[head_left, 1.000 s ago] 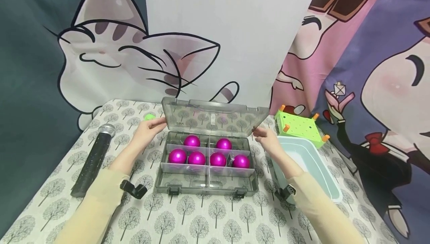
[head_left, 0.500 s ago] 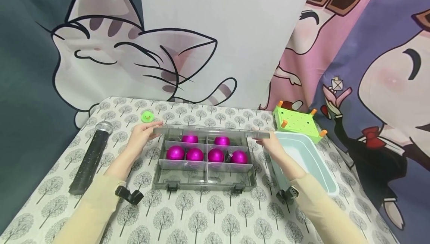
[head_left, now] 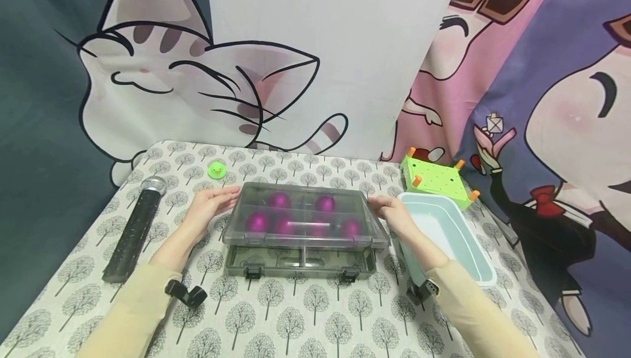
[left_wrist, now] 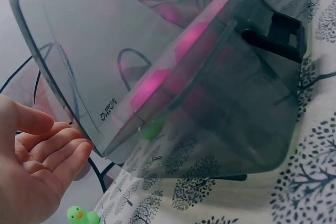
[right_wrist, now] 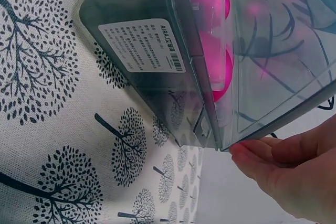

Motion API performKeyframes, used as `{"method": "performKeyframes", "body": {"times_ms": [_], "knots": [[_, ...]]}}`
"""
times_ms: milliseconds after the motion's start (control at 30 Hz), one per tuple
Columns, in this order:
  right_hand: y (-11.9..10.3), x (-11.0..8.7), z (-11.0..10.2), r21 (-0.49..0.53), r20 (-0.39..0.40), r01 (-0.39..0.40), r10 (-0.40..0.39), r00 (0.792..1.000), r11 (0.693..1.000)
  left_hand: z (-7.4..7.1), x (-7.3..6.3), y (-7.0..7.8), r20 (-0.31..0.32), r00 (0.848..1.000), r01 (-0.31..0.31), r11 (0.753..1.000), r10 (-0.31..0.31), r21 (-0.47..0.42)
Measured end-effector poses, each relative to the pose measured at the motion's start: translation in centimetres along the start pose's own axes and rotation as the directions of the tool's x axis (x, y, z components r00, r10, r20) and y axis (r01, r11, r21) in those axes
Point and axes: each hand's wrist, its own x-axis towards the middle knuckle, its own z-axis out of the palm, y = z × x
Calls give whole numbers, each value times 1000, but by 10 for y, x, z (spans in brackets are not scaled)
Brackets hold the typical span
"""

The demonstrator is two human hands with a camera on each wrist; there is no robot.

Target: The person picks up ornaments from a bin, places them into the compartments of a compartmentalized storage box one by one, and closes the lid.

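Observation:
In the head view, a grey see-through compartment box [head_left: 299, 271] sits mid-table with its lid [head_left: 305, 213] tilted down over it. The lid's front edge stands above the base. Several shiny magenta balls [head_left: 280, 201] show through the lid, inside the compartments. My left hand [head_left: 209, 209] is at the lid's left edge, fingers loosely bent, fingertips by the rear corner. On the other side, my right hand [head_left: 391, 213] touches the lid's right edge; the right wrist view has those fingertips [right_wrist: 247, 153] against the lid near the hinge. Two black latches [head_left: 253, 272] on the front hang undone.
A black microphone [head_left: 133, 232] lies left of the box, and a small green duck [head_left: 217, 170] sits behind. To the right are a pale blue basin [head_left: 480, 254] and a green pegged block [head_left: 436, 180] with orange legs. A tree-print cloth [head_left: 291, 319] covers the table.
The lid has swung forward and down from standing upright, and now covers the balls. Both hands have stayed at its sides, coming slightly lower with it.

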Motion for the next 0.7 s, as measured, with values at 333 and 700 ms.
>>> {"method": "performKeyframes", "body": {"times_ms": [333,700], "knots": [[1,-2,3,-99,8,22,-21,1000,995,-2,-1,-6,25,1000,7,999,-8,45],[6,-2,6,-143,14,-1,3,1000,990,-1,-3,-6,25,1000,17,998,-18,67]]}}
